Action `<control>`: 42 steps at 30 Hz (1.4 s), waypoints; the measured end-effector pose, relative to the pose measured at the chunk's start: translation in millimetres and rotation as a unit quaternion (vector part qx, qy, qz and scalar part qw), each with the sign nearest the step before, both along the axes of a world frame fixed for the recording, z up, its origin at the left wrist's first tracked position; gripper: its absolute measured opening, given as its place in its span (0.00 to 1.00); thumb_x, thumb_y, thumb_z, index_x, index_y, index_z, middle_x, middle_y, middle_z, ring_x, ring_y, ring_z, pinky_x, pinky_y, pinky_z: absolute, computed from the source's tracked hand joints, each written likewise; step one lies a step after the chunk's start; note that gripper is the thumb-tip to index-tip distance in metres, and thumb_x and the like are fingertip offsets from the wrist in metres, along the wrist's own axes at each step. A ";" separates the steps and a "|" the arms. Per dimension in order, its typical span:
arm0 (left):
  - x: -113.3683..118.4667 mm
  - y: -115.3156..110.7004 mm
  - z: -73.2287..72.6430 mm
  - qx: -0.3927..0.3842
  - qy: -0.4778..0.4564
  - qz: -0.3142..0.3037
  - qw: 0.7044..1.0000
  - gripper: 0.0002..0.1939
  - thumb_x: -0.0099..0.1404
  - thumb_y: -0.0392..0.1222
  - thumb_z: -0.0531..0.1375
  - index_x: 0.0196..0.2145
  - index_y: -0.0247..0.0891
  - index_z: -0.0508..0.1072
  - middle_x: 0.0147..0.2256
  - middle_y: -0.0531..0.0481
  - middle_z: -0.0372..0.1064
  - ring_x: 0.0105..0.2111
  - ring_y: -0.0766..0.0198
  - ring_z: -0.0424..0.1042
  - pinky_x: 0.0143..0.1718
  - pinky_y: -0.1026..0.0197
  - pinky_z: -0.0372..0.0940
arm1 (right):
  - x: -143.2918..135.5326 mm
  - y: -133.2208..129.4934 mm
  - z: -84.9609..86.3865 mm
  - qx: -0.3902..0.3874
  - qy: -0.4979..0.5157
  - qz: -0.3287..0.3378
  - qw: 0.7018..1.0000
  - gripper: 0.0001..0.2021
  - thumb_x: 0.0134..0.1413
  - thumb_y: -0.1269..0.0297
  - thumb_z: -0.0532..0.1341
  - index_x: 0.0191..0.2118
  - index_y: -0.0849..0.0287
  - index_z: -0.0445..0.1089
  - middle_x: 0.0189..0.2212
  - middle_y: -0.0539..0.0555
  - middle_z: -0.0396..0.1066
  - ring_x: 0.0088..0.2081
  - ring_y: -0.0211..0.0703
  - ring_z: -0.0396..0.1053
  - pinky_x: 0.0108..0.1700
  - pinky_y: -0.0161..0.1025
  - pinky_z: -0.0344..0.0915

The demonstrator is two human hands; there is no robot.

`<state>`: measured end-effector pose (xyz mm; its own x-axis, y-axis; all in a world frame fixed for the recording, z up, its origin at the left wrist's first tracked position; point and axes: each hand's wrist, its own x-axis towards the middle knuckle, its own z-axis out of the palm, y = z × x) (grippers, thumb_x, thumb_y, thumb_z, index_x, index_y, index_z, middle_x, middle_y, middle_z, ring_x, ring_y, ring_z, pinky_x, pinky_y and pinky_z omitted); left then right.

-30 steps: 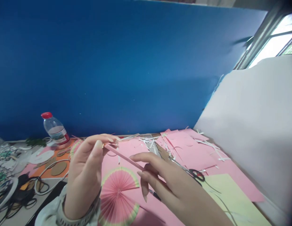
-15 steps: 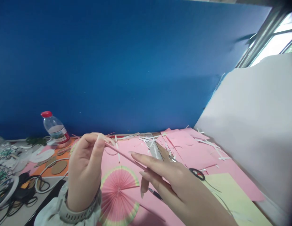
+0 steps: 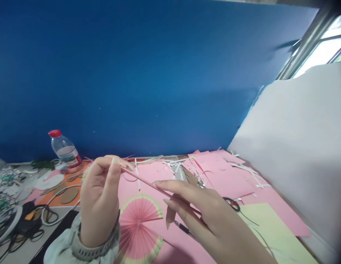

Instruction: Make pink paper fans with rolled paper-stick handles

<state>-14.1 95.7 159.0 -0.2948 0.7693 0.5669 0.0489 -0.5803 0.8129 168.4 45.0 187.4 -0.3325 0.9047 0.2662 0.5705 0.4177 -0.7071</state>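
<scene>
A thin pink folded paper strip (image 3: pixel 144 180) slants down to the right between both hands. My left hand (image 3: pixel 102 198) pinches its upper left end between thumb and fingers. Fingers of my right hand (image 3: pixel 195 212) lie along its lower right part, some above and some beneath, closed round it. Under the strip, a round pleated pink paper fan (image 3: pixel 140 227) with a yellow-green rim rests on pink paper, with an open gap on its right side. A pen (image 3: pixel 183 228) shows below my right fingers.
Left of my hands are a red-capped bottle (image 3: pixel 66 150), cardboard discs (image 3: pixel 69 195) and tangled cables (image 3: pixel 29 220). To the right lie black-handled scissors (image 3: pixel 231 204), yellow paper (image 3: pixel 272 227), pink sheets (image 3: pixel 225 172) and white paper scraps. A blue wall (image 3: pixel 148 73) stands behind.
My right hand has shifted slightly along the strip, and more of the strip's far end shows between its fingers. My left hand keeps its pinch, nearly unmoved.
</scene>
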 end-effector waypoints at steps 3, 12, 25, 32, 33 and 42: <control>0.3 2.5 -2.3 0.006 -0.020 -0.005 1.000 0.09 0.66 0.45 0.57 0.29 0.43 0.69 0.29 0.53 0.66 0.31 0.62 0.66 0.34 0.57 0.61 | 0.5 1.5 -1.1 -0.006 0.000 0.008 1.000 0.19 0.62 0.69 0.52 0.54 0.37 0.64 0.29 0.43 0.75 0.31 0.35 0.72 0.29 0.28 0.66; 1.5 4.9 -4.5 0.006 -0.056 -0.027 0.998 0.08 0.66 0.43 0.57 0.29 0.42 0.69 0.29 0.53 0.66 0.30 0.64 0.66 0.31 0.60 0.62 | -4.4 3.8 -2.3 -0.005 0.047 0.027 0.999 0.14 0.63 0.70 0.50 0.48 0.50 0.67 0.30 0.47 0.74 0.26 0.36 0.70 0.28 0.31 0.64; 1.9 4.2 3.3 -0.004 -0.149 -0.072 0.986 0.05 0.66 0.41 0.57 0.32 0.41 0.72 0.31 0.54 0.71 0.31 0.68 0.69 0.31 0.66 0.67 | -0.6 7.9 10.1 -0.188 0.068 -0.004 0.980 0.12 0.63 0.60 0.52 0.29 0.56 0.60 0.25 0.47 0.74 0.26 0.37 0.71 0.31 0.35 0.64; -8.2 3.4 10.9 0.046 -0.175 -0.064 0.981 0.11 0.68 0.44 0.52 0.33 0.45 0.74 0.30 0.53 0.66 0.30 0.64 0.64 0.32 0.62 0.65 | 6.2 10.9 4.3 -0.286 0.251 0.061 0.923 0.12 0.61 0.57 0.56 0.29 0.57 0.58 0.19 0.46 0.69 0.21 0.33 0.66 0.27 0.32 0.62; -7.2 0.9 10.5 0.062 -0.152 -0.055 0.985 0.11 0.67 0.45 0.54 0.33 0.45 0.75 0.30 0.52 0.64 0.30 0.64 0.63 0.33 0.60 0.64 | 6.3 11.2 3.2 -0.290 0.257 0.065 0.920 0.12 0.61 0.57 0.56 0.30 0.57 0.58 0.19 0.46 0.69 0.21 0.32 0.65 0.27 0.32 0.62; -8.2 -14.8 4.3 0.134 0.000 0.011 0.991 0.05 0.61 0.48 0.62 0.29 0.49 0.75 0.23 0.54 0.64 0.28 0.60 0.63 0.37 0.52 0.62 | 6.5 13.1 8.3 -0.286 0.176 0.084 0.938 0.11 0.60 0.58 0.57 0.29 0.57 0.60 0.21 0.49 0.73 0.23 0.34 0.66 0.29 0.33 0.64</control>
<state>-22.3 80.9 163.3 -0.3105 0.5837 0.7503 0.0642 -0.7746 0.6292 175.0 58.0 195.7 -0.4657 0.8757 -0.1276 0.2200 -0.0251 -0.9752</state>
